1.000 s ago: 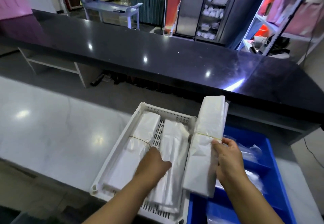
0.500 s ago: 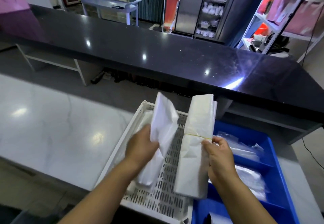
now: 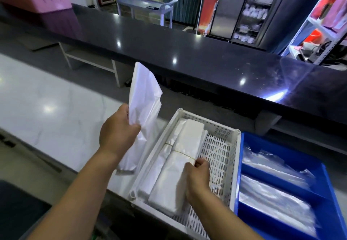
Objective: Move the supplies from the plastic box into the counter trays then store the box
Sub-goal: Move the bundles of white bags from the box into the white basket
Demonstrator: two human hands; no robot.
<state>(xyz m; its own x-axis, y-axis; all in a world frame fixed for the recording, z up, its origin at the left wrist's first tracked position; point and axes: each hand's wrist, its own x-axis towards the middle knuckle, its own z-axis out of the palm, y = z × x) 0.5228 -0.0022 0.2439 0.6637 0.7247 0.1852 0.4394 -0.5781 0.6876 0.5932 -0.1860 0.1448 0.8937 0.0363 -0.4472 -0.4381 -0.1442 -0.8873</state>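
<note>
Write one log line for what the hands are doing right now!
left hand: holds loose bag bundle up | right hand: on banded bundle in white tray | blue tray: clear bags

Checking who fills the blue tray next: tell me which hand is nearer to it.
Right. The right hand rests in the white basket beside the blue tray; the left hand is beyond the basket's far side.

White marble counter [image 3: 56, 112] bears white tray [image 3: 237, 157] beside blue tray [image 3: 326, 187].
</note>
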